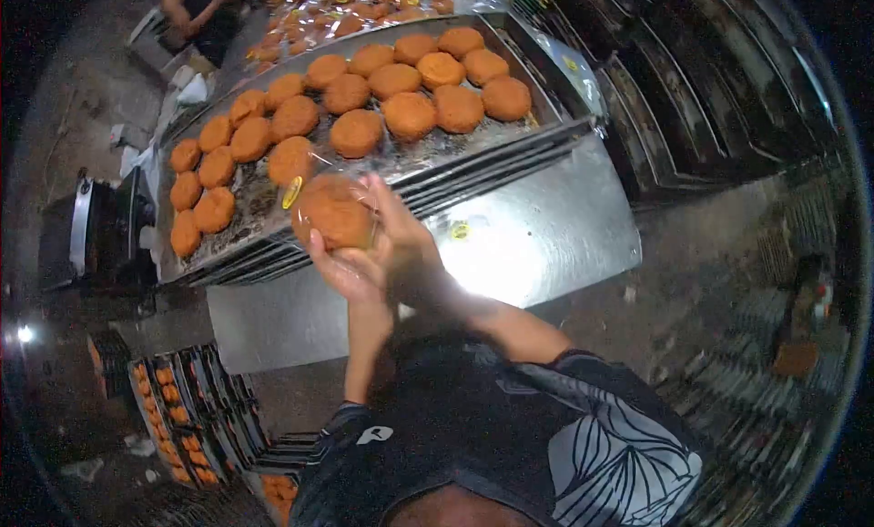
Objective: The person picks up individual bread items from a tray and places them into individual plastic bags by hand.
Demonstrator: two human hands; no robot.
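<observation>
As the cake (332,213) at mid-frame already sits in a clear wrapper, the bagging looks part done. Some twenty bare cakes (409,115) wait on the tray (455,146) above it, and wrapped ones (364,6) lie at the top edge. Both forearms reach up from the bottom. The left hand (339,265) cups the cake from below, and the right hand (407,245) closes round its right side.

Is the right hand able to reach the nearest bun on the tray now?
Likely yes: the nearest bun on the tray lies just beyond the right hand, with nothing between. But that hand and the left hand hold a wrapped bun, so it is occupied.
</observation>
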